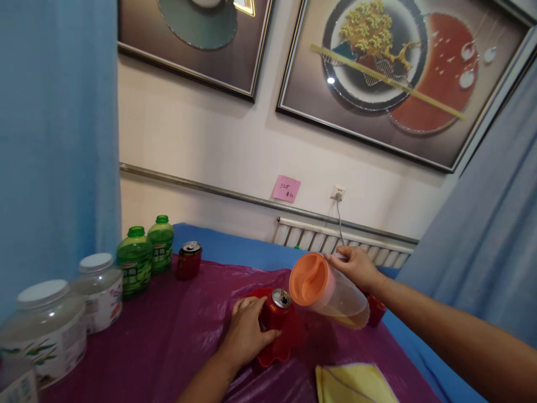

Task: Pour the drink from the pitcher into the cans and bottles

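Note:
A red can (274, 311) with an opened silver top stands over a red scalloped dish (289, 336), and my left hand (245, 330) is wrapped round its left side. My right hand (356, 266) grips the handle of a clear plastic pitcher (342, 299) with an orange lid (309, 279). The pitcher is tipped to the left, its lid close to the can's top. Some yellowish liquid lies along its lower side. No stream between lid and can can be made out.
Left side: two white-lidded jars (100, 291) (46, 330), two green bottles (134, 263) (161, 244) and another red can (189, 261). A yellow cloth (354, 383) lies at the front. Behind the pitcher is a red object (376, 311). Purple sheeting (168, 336) covers the table.

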{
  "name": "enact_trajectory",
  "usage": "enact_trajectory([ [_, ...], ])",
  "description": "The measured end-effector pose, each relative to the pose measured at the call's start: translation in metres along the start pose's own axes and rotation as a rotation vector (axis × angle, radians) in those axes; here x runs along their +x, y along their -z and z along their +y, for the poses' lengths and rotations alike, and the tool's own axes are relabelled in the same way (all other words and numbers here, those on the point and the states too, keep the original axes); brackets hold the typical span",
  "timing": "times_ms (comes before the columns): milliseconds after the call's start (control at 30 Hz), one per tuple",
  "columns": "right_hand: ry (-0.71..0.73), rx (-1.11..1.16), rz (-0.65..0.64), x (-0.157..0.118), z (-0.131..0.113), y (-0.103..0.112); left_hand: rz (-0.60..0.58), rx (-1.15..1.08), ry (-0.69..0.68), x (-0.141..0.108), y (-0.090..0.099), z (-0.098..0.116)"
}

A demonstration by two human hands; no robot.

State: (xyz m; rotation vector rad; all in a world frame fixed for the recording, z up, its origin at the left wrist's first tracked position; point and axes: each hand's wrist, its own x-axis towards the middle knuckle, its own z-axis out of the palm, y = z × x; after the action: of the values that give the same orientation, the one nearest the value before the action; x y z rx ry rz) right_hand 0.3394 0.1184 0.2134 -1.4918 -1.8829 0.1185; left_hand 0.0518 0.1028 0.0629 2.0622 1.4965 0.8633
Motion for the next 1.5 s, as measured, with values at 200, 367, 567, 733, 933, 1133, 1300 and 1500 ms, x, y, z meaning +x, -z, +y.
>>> enact_trajectory([
  [200,-0.007,-0.008,-0.004,0.0001,-0.001,0.0006,-0.01,-0.001,0.01,-0.0001,0.0004,-0.0001],
  [367,-0.007,-0.009,-0.014,0.0001,0.0001,0.0011,-0.021,-0.001,0.014,-0.0001,0.0012,0.0005],
  [567,0.014,-0.019,0.013,-0.0003,-0.0014,0.0012,0.001,0.007,-0.004,0.0003,0.0004,-0.0007],
  [733,-0.002,-0.009,0.01,-0.0005,-0.0015,0.001,-0.005,0.008,0.004,0.0004,0.0001,-0.0004],
  [933,0.003,-0.016,0.004,-0.0007,0.0004,0.0013,-0.012,0.007,0.012,0.0004,0.0005,-0.0002],
  [1133,0.005,0.001,0.011,-0.0012,0.0013,0.0019,-0.001,0.004,0.004,0.0002,0.0005,-0.0005],
  [1300,-0.006,0.003,0.01,-0.0015,0.0001,0.0026,0.005,0.004,-0.003,0.0001,-0.0002,-0.0012],
  [1500,-0.01,-0.004,0.011,-0.0016,-0.0004,0.0026,-0.001,0.012,-0.001,0.0011,-0.003,-0.0038],
])
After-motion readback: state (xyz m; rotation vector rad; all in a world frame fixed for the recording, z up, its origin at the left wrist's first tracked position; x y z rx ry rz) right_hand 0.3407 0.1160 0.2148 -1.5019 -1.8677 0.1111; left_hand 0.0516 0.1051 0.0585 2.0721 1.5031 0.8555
